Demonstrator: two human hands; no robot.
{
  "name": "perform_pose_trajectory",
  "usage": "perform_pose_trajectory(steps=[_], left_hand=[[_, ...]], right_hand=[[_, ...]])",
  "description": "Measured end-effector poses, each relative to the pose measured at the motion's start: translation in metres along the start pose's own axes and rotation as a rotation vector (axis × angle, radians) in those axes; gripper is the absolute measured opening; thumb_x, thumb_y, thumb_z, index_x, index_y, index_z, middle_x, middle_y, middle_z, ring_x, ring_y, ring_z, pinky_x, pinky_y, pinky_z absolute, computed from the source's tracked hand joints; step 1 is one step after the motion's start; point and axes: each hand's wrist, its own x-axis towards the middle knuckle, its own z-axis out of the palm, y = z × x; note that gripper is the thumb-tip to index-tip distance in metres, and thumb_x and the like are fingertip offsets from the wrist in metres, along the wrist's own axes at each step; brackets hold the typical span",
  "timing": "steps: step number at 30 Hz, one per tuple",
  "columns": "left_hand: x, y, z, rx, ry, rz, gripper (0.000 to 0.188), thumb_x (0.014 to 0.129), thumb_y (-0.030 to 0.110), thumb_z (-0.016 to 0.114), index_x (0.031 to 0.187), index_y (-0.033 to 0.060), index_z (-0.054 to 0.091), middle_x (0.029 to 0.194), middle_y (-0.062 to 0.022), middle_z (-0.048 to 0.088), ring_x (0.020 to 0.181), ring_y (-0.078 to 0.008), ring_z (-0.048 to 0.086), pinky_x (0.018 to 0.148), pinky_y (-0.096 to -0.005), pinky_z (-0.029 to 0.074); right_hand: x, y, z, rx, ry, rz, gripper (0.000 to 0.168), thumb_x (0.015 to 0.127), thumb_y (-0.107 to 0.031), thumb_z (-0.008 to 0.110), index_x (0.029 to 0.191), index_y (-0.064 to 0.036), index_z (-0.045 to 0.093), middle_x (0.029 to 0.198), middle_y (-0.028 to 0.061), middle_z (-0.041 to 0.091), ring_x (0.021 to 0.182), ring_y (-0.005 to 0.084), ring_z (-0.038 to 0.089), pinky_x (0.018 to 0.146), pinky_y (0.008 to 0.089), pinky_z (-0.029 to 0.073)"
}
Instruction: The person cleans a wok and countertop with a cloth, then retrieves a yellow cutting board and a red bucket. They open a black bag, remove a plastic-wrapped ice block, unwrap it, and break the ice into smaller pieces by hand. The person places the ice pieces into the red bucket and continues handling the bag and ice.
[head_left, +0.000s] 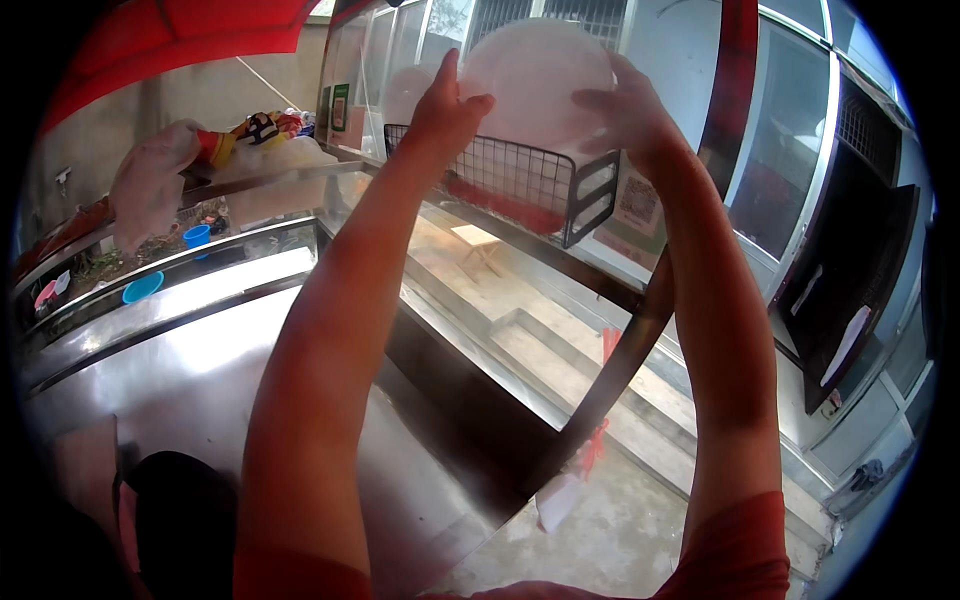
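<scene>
Both my arms reach up and forward to a round, translucent whitish plastic piece (536, 82), perhaps a lid or bowl, above a black wire basket (517, 161). My left hand (450, 109) is at its left edge, thumb and index finger spread apart; whether it presses on the rim I cannot tell. At the right edge, my right hand (626, 112) has its fingers curled over the piece. The basket is fixed by a dark metal frame and has something red along its bottom. Another rounded translucent item shows behind my left hand.
Below my arms lies a stainless steel counter (187, 397) with a dark metal frame bar (600, 375) to its right. Plastic bags (154, 172) lie on the ledge at the left. Concrete steps (540, 352), a small wooden stool (476, 238) and an open dark door (862, 300) are beyond.
</scene>
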Motion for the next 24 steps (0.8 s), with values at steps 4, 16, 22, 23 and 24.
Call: perform_pose_trajectory(steps=[4, 16, 22, 23, 24], left_hand=[[0.009, -0.004, -0.003, 0.051, -0.064, -0.027, 0.069, 0.071, 0.02, 0.064, 0.132, 0.0009, 0.037, 0.113, -0.0177, 0.056, 0.099, -0.0244, 0.057, 0.084, -0.0321, 0.046], [0.008, 0.013, -0.014, 0.319, -0.029, 0.219, 0.075, 0.067, 0.033, 0.066, 0.131, 0.007, 0.037, 0.122, -0.0186, 0.051, 0.109, -0.0308, 0.052, 0.093, -0.036, 0.041], [0.008, 0.009, -0.008, 0.241, -0.05, 0.25, 0.075, 0.071, 0.035, 0.069, 0.132, 0.0069, 0.035, 0.125, -0.0196, 0.048, 0.113, -0.0312, 0.05, 0.094, -0.0363, 0.041], [0.009, 0.01, -0.007, 0.231, -0.057, 0.249, 0.075, 0.072, 0.034, 0.07, 0.132, 0.0067, 0.034, 0.125, -0.0198, 0.048, 0.113, -0.0312, 0.05, 0.094, -0.0364, 0.041], [0.009, 0.009, -0.006, 0.215, -0.064, 0.256, 0.075, 0.072, 0.033, 0.07, 0.133, 0.0069, 0.034, 0.126, -0.02, 0.048, 0.113, -0.0313, 0.05, 0.095, -0.0365, 0.04]], right_hand=[[-0.008, 0.007, 0.007, -0.034, 0.019, -0.07, 0.05, 0.076, -0.009, 0.061, 0.122, -0.002, 0.044, 0.1, 0.018, 0.059, 0.087, 0.0296, 0.063, 0.064, 0.0333, 0.054], [-0.042, -0.008, 0.02, -0.369, -0.02, -0.235, 0.068, 0.078, -0.009, 0.064, 0.136, -0.007, 0.028, 0.128, 0.0212, 0.045, 0.114, 0.0367, 0.048, 0.095, 0.0427, 0.044], [-0.035, -0.001, 0.026, -0.325, 0.112, -0.28, 0.067, 0.075, -0.008, 0.066, 0.134, -0.008, 0.032, 0.13, 0.0194, 0.044, 0.114, 0.0364, 0.048, 0.094, 0.0437, 0.044], [-0.033, -0.002, 0.024, -0.326, 0.12, -0.293, 0.067, 0.075, -0.008, 0.066, 0.134, -0.008, 0.033, 0.13, 0.019, 0.044, 0.114, 0.0361, 0.048, 0.094, 0.0435, 0.044], [-0.031, 0.0, 0.022, -0.326, 0.126, -0.3, 0.066, 0.075, -0.007, 0.066, 0.133, -0.008, 0.034, 0.129, 0.0186, 0.045, 0.114, 0.0358, 0.048, 0.094, 0.0433, 0.044]])
